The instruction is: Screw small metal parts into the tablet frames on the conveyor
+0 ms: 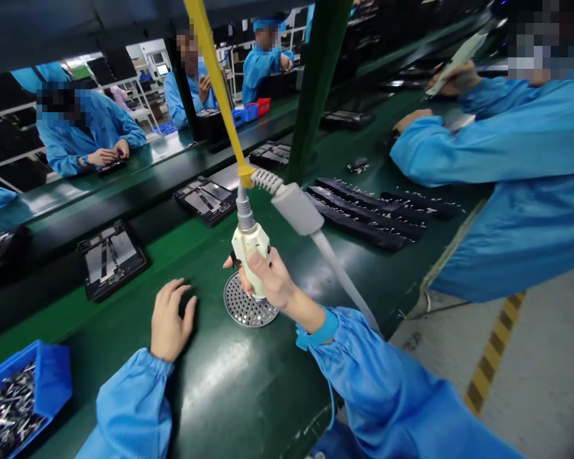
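While right hand (277, 279) grips tool (249, 243) over perforated disc (249, 312), left hand (170, 322) loosely spread; yellow strap (216, 80), green post (318, 89) ahead.

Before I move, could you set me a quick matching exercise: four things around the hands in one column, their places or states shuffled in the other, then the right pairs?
Things:
1. Left hand
2. Cream handheld tool
3. Round perforated plate
4. Blue bin

Places or states:
A. Filled with small metal parts
B. Gripped in the right hand
C. Lying on the green table, partly hidden from view
D. Holding nothing, fingers bent

Right pairs: 1-D, 2-B, 3-C, 4-A
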